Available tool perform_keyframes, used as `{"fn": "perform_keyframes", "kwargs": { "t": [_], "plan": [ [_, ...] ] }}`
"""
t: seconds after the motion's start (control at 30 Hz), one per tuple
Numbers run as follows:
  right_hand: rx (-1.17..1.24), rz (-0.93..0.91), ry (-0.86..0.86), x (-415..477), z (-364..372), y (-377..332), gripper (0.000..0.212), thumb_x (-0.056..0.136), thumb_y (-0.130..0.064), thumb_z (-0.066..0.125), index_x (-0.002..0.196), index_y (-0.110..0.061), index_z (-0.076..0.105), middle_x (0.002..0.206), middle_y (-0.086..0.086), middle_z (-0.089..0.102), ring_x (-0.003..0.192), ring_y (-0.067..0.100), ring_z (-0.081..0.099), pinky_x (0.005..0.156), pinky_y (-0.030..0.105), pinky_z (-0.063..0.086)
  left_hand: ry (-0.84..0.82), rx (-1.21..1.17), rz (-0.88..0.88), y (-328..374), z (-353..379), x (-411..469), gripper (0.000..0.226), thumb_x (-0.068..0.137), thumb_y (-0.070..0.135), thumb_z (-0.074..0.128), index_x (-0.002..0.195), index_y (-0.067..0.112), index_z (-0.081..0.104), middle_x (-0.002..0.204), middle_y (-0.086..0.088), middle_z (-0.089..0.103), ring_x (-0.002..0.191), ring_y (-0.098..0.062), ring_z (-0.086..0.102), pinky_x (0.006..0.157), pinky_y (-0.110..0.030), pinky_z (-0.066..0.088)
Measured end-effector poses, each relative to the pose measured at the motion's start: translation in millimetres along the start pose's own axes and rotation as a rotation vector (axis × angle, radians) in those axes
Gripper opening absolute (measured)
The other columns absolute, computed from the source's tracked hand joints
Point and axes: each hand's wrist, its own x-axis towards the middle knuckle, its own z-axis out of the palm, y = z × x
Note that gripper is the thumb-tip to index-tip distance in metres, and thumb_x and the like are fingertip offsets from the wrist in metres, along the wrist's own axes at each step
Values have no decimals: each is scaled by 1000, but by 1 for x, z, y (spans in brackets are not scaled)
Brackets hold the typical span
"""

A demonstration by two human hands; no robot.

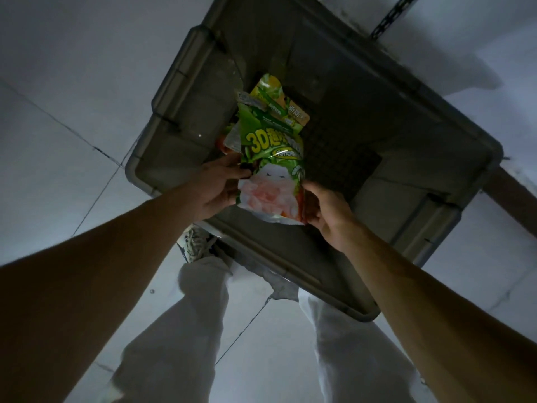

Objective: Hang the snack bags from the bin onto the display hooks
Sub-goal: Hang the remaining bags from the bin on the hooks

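nearest the camera, two bare forearms reach down past pale trousers (180, 330) and a laced shoe (194, 242) on the tiled floor (72, 112). the left hand (216, 184) is curled round the left edge of the green snack bag (270, 158), with its thumb on the printed front. the right hand (325, 210) pinches the lower right edge, so both hands grasp the one bag by its near end. the bag hangs over the inside of the grey bin (290, 274), above its near wall, and its far end lies on or just over the other bags (279, 94) heaped toward the bin's left side; i cannot tell if it is touching them. it looks like a light, puffy foil pouch: glossy and probably slippery, with soft walls that crumple and contents that may crush under a hard squeeze. the flat sealed borders seem the safest place to hold it, and the far end, where a hang hole would likely sit, is too dim to read. the bin is deep and steep-walled, so the bag should come straight up rather than drag across the rim, which stands close to the wrists. the right half of the bin floor shows bare grid and gives spare room. beyond the far wall a dark slotted strip (389, 16) runs up out of sight, and the display hooks are not in view.
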Motion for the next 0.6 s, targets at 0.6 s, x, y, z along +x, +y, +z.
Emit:
{"fn": "perform_keyframes", "kwargs": {
  "t": [0.6],
  "plan": [
    [-261, -160, 133, 9, -8, 6, 40, 81, -35, 79, 113, -15, 67, 107, 5, 70, 94, 19, 69, 90, 42, 57, 83, 260, 33, -7, -1, -5, 42, 83, 6, 71, 120, 23, 59, 113, -2, 70, 99, -22, 69, 80, -41, 58]
  ]
}}
